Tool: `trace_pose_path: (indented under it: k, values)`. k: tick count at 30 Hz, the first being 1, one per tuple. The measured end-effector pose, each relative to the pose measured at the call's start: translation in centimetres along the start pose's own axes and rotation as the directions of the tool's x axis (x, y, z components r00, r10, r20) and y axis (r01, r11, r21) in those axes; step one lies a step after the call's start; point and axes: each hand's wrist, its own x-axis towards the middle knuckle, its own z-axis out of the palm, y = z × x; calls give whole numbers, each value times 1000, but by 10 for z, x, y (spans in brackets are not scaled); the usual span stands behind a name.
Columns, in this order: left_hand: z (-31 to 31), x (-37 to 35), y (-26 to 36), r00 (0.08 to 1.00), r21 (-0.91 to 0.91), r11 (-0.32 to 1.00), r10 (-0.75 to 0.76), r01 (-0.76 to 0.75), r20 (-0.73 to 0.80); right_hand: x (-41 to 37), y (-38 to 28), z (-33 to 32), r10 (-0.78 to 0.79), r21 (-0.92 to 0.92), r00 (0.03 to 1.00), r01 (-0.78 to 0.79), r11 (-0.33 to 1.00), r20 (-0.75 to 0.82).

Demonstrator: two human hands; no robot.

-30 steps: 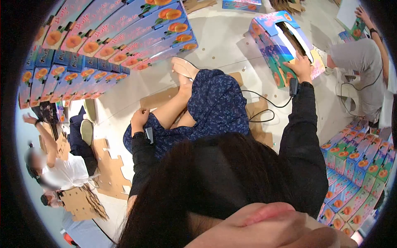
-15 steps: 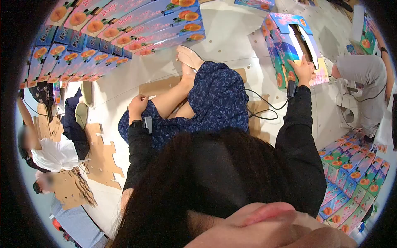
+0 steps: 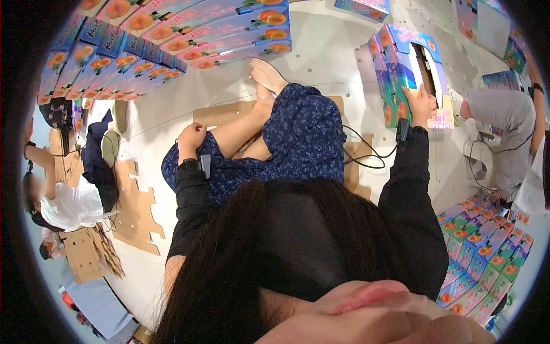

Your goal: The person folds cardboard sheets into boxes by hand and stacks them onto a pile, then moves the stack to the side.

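A colourful fruit-printed box [image 3: 395, 80] stands on the floor at the upper right, a dark slot between white strips on its top. My right hand [image 3: 421, 106] rests on the near end of this box, thumb and fingers apart. On my lap, at the edge of the blue patterned skirt [image 3: 303, 132], lies my left hand [image 3: 192, 137]; its fingers are curled, and I cannot make out anything in them. Each wrist carries a small dark device, and a black cable [image 3: 366, 160] runs from the right one.
Stacked printed boxes [image 3: 217, 34] fill the upper left, with more rows [image 3: 487, 252] at the lower right. Flat cardboard [image 3: 134, 212] lies on the left. People sit at the left [image 3: 74, 203] and right [image 3: 504, 120]. Another box [image 3: 364, 7] is at the top.
The whole view has shifted slightly. My right hand stays at the box's near end, and my left hand stays on my lap. At the right, the co-worker's box has moved.
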Motion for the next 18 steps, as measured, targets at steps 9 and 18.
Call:
trace_pose_path:
  k: [9,18]
  values:
    - [4,-1,-1,999,-27,1000,-1,0,-39,-4,7,4,-76,13,996,77,997,-52]
    - [7,-1,-2,998,-38,999,-18,16,-54,0,16,10,-190,-11,967,191,982,-169]
